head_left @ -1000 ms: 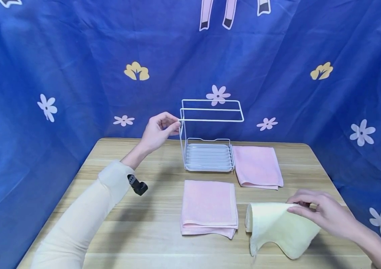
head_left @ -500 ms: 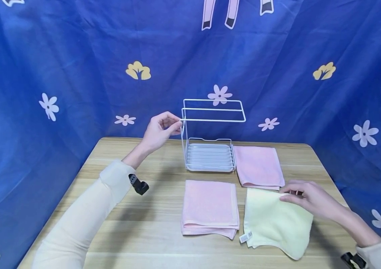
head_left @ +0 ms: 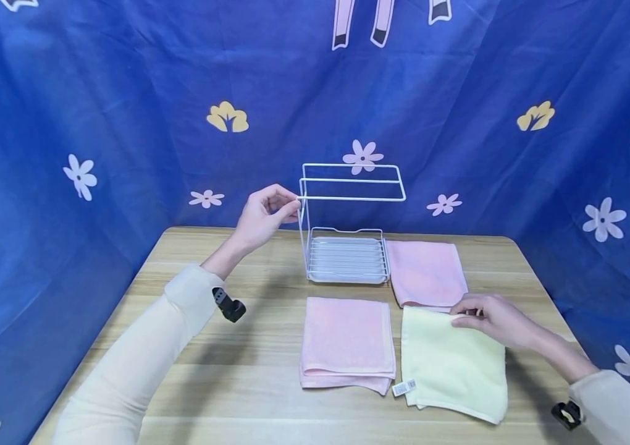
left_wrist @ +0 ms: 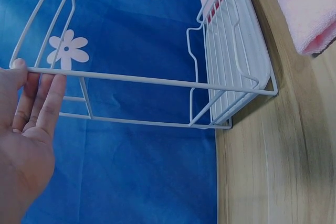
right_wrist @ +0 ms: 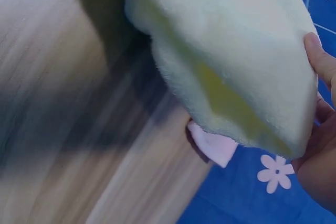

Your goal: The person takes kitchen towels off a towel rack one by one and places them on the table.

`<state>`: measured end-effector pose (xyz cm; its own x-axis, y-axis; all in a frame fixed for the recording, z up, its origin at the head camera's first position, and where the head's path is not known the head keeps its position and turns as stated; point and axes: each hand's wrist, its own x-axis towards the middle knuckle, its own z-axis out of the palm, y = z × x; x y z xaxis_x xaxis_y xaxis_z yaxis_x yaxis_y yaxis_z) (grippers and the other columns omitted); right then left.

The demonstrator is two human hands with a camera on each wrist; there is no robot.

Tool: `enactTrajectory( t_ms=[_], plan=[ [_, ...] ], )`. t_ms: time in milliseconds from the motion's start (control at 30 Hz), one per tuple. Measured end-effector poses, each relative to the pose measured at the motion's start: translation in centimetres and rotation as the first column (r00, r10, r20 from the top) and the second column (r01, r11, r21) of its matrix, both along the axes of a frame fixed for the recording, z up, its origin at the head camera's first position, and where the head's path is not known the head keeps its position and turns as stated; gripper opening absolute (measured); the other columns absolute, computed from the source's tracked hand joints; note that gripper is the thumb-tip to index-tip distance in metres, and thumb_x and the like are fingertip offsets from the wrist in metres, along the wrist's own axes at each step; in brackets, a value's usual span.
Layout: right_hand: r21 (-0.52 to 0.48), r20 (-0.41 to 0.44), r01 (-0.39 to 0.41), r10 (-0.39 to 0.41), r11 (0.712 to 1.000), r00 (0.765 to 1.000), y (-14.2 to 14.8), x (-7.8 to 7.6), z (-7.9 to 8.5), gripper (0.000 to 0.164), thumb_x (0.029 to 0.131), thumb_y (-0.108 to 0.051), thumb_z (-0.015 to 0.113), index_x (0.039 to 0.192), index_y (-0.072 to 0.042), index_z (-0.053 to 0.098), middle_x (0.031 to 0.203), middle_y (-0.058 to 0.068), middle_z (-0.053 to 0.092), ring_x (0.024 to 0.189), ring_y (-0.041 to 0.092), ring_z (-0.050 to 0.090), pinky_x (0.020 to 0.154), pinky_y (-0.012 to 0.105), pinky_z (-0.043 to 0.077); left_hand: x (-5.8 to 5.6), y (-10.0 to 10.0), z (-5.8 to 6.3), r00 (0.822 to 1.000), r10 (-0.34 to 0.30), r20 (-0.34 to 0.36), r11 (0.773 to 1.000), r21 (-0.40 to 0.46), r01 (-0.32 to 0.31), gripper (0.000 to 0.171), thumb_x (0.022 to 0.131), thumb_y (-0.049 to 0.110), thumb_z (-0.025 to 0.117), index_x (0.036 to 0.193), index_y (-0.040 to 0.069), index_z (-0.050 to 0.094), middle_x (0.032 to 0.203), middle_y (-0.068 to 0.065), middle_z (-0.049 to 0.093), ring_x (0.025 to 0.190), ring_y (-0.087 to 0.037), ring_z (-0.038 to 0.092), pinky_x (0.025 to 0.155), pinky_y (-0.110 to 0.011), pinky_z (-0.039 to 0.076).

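Note:
In the head view my left hand (head_left: 266, 216) pinches the upper left corner of a white wire rack (head_left: 352, 199), which stands at the back of the table. The left wrist view shows the thumb and fingers at the rack's wire (left_wrist: 147, 79). My right hand (head_left: 495, 318) pinches the far edge of a pale yellow towel (head_left: 454, 364) at the front right. That towel hangs folded from the fingers, a white label (head_left: 404, 388) at its left corner; in the right wrist view its layers (right_wrist: 236, 51) part slightly.
A folded pink towel (head_left: 348, 340) lies in front of the rack, left of the yellow one. Another pink towel (head_left: 426, 272) lies right of the rack, its near edge partly behind the right hand. A slatted tray (head_left: 347, 259) forms the rack's base. Blue curtain (head_left: 281, 80) surrounds the wooden table (head_left: 226, 383).
My right hand has moved left and away from me with the yellow towel, which now hangs flatter and shows its label. The left hand keeps its hold on the rack.

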<state>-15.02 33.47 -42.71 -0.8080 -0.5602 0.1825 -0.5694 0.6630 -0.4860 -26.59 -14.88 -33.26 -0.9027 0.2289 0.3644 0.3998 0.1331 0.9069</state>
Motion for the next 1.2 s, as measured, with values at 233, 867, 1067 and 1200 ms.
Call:
enactTrajectory(
  t_ms=[233, 867, 1067, 1200],
  plan=[
    [0.012, 0.041, -0.008, 0.007, 1.000, 0.999, 0.2, -1.6, -1.4, 0.010, 0.094, -0.019, 0.080, 0.099, -0.027, 0.079, 0.092, -0.019, 0.074, 0.079, -0.008, 0.059, 0.065, 0.019, 0.055, 0.0, 0.0, 0.0, 1.000, 0.001, -0.001, 1.000, 0.006, -0.001, 0.018, 0.102, 0.004, 0.067, 0.112, -0.010, 0.065, 0.091, 0.015, 0.075, 0.085, -0.004, 0.074, 0.082, -0.026, 0.070],
    [0.055, 0.108, 0.034, -0.039, 0.998, 0.993, 0.1, -3.8, -3.7, 0.005, 0.093, -0.024, 0.081, 0.098, -0.025, 0.080, 0.093, -0.013, 0.076, 0.085, -0.007, 0.062, 0.072, 0.021, 0.056, 0.0, 0.1, -0.1, 1.000, 0.005, -0.004, 1.000, 0.008, -0.005, 0.018, 0.102, 0.003, 0.067, 0.113, -0.011, 0.065, 0.090, 0.013, 0.075, 0.085, -0.004, 0.074, 0.083, -0.027, 0.070],
    [0.063, 0.134, 0.031, -0.039, 0.998, 0.990, -0.2, -4.3, -4.0, 0.005, 0.093, -0.024, 0.081, 0.098, -0.026, 0.080, 0.093, -0.014, 0.075, 0.083, -0.006, 0.060, 0.071, 0.021, 0.055, 0.2, 0.1, 0.0, 1.000, 0.010, -0.003, 1.000, -0.009, -0.010, 0.023, 0.103, 0.005, 0.067, 0.116, -0.014, 0.064, 0.091, 0.014, 0.074, 0.087, -0.013, 0.076, 0.083, -0.027, 0.070],
    [0.069, 0.132, 0.029, -0.037, 0.997, 0.991, -0.4, -4.8, -4.1, 0.006, 0.093, -0.021, 0.081, 0.098, -0.025, 0.080, 0.092, -0.014, 0.075, 0.082, -0.007, 0.059, 0.071, 0.020, 0.054, 0.2, 0.0, 0.0, 1.000, 0.015, -0.004, 1.000, -0.013, -0.015, 0.023, 0.103, 0.006, 0.067, 0.116, -0.013, 0.064, 0.092, 0.011, 0.075, 0.089, -0.016, 0.076, 0.083, -0.029, 0.070]
  ],
)
